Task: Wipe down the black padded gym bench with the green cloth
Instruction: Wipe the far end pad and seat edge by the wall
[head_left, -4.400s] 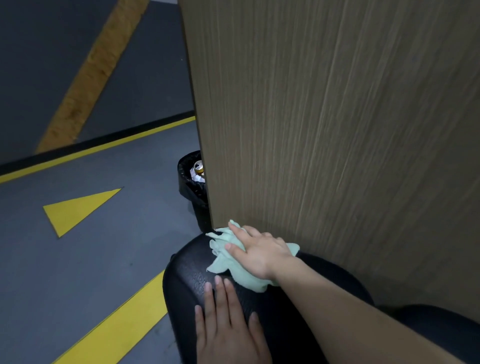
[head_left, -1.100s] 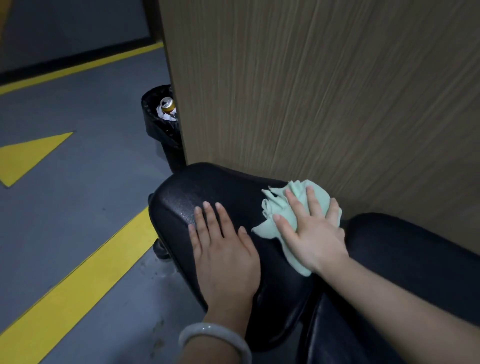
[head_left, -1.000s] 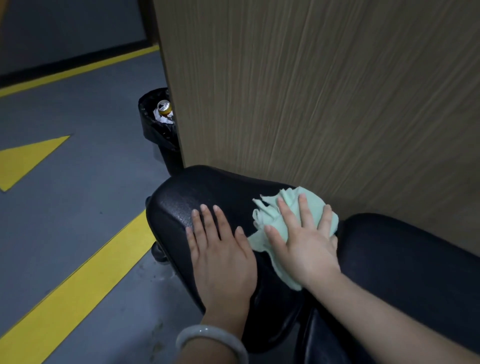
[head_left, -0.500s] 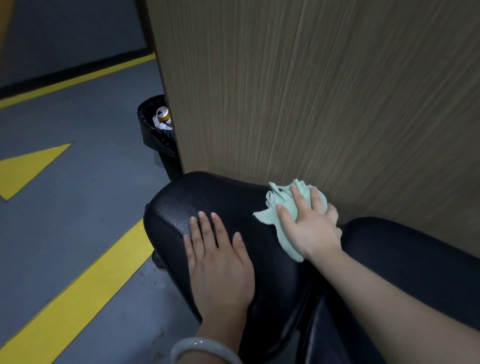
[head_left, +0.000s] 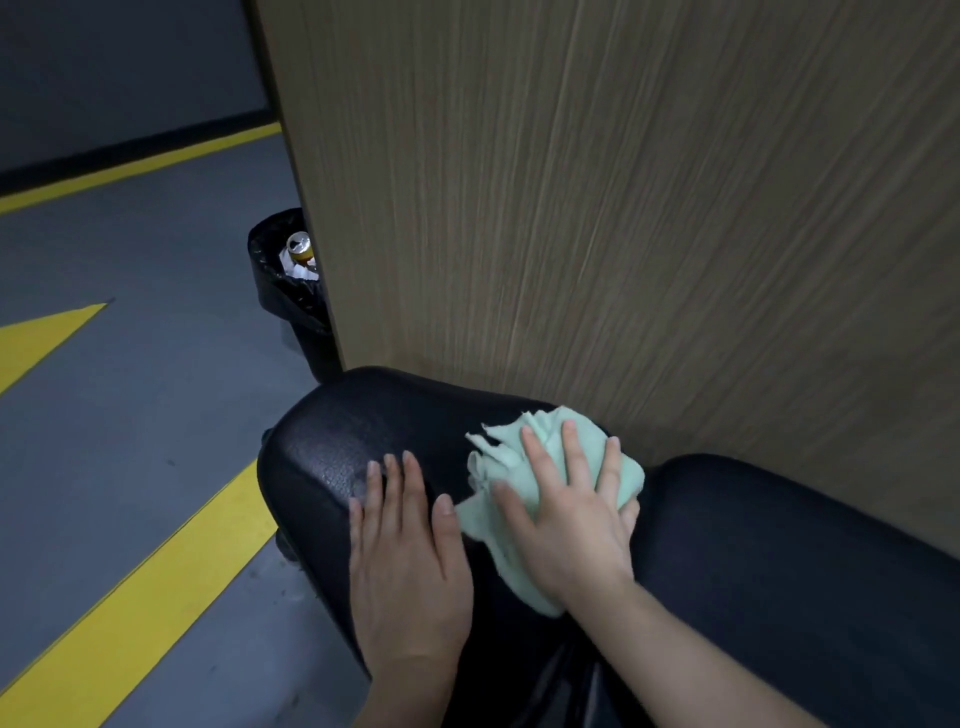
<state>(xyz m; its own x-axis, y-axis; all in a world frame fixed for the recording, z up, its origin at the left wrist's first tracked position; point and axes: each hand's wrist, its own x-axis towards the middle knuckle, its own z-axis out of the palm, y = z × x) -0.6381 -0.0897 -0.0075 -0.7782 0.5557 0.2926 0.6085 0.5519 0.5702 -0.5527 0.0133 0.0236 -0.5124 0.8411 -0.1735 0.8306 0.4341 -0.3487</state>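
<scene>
— Low in the middle of the frame, what's going on?

— A person's right hand (head_left: 566, 525) lies flat, fingers straight and spread, pressing a crumpled pale green cloth (head_left: 524, 467) onto the black padded vinyl gym bench (head_left: 363, 436). The left hand (head_left: 408, 561) rests just beside it, palm down on the pad, fingers straight and together, holding nothing. The two hands are apart, with a strip of cloth between them.

— Which step would you call it?

— Mid-wipe, I'd judge, on the rounded end pad near the seam that divides it from the second black pad (head_left: 800, 561) at lower right.

— What does the next move need?

— Probably steady downward pressure while sliding the cloth on over unwiped vinyl, and some care along the upper edge, where the pad meets the upright wood-grain panel (head_left: 623, 208).

— How does the bench lie?

— Its long axis runs from lower right toward centre left, the rounded end pointing at the grey floor with yellow painted lines (head_left: 156, 561). The bunched cloth stretches roughly from upper right to lower centre under the palm.

— Anything else?

— A black-lined waste bin (head_left: 283, 296) at upper left, a drinks can (head_left: 300, 244) inside.
</scene>
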